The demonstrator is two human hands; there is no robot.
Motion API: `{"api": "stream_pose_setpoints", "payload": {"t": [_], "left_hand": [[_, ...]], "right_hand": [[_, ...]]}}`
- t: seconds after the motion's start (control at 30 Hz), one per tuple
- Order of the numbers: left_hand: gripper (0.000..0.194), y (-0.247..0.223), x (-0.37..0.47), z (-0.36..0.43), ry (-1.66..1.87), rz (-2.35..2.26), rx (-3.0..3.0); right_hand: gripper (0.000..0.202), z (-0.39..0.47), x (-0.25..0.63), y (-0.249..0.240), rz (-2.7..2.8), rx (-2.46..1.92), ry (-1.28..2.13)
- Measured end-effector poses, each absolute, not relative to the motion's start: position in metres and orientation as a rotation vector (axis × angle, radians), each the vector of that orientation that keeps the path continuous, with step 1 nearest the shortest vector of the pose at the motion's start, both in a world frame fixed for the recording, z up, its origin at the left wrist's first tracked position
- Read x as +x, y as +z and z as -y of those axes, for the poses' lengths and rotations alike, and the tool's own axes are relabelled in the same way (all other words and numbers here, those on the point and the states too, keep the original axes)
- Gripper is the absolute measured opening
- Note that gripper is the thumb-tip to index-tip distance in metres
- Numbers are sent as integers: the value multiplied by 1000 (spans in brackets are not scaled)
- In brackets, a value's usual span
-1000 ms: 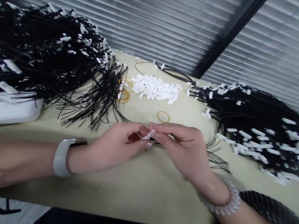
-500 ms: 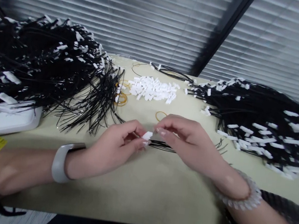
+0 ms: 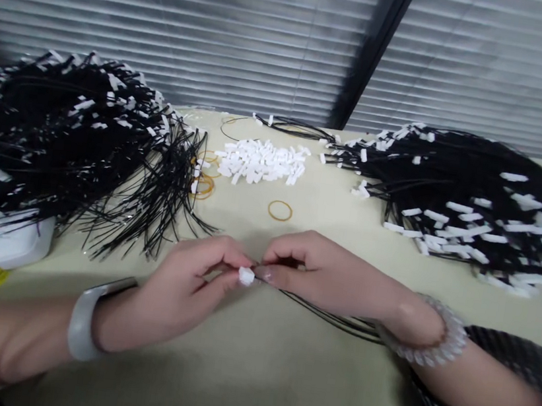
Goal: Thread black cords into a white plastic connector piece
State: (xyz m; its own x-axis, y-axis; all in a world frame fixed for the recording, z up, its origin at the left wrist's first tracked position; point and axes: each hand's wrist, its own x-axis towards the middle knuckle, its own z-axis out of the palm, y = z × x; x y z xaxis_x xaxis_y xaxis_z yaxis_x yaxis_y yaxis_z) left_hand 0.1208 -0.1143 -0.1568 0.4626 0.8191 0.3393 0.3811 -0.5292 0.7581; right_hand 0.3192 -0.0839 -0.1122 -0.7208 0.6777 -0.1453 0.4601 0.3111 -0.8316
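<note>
Between the thumb and fingertips of my left hand (image 3: pixel 190 289) is a small white connector (image 3: pixel 246 276). My right hand (image 3: pixel 324 273) pinches thin black wires (image 3: pixel 336 318) right beside the connector, and the wires trail off to the right beneath my wrist. The two hands' fingertips almost meet; whether the wire ends sit inside the connector is too small to tell. Beyond my hands lies a yellow rubber band (image 3: pixel 280 211). A pile of loose white connectors (image 3: pixel 261 162) is farther back on the table.
A large heap of black wires (image 3: pixel 55 134) with white ends covers the left, partly over a white tray (image 3: pixel 37 252). Another heap of wires (image 3: pixel 476 197) lies at the right. More yellow bands (image 3: pixel 203 187) are near the left heap. Blinds (image 3: pixel 253 34) stand behind the table (image 3: pixel 207 381).
My right hand has closed in on my left and now pinches the wires at the connector. The wires now extend right under my wrist. The rubber band shows whole. The camera view has shifted.
</note>
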Motion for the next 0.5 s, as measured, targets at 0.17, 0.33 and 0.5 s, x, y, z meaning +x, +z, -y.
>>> {"api": "stream_pose_setpoints", "payload": {"t": [0.17, 0.33, 0.5], "left_hand": [[11, -154, 119, 115, 911, -1000, 2207], [13, -154, 121, 114, 912, -1008, 2213], [10, -155, 122, 115, 914, -1036, 2153]], "right_hand": [[24, 84, 321, -111, 2329, -1057, 1371], [24, 84, 322, -110, 2454, -1003, 1157], [15, 86, 322, -105, 2591, -838, 855]]}}
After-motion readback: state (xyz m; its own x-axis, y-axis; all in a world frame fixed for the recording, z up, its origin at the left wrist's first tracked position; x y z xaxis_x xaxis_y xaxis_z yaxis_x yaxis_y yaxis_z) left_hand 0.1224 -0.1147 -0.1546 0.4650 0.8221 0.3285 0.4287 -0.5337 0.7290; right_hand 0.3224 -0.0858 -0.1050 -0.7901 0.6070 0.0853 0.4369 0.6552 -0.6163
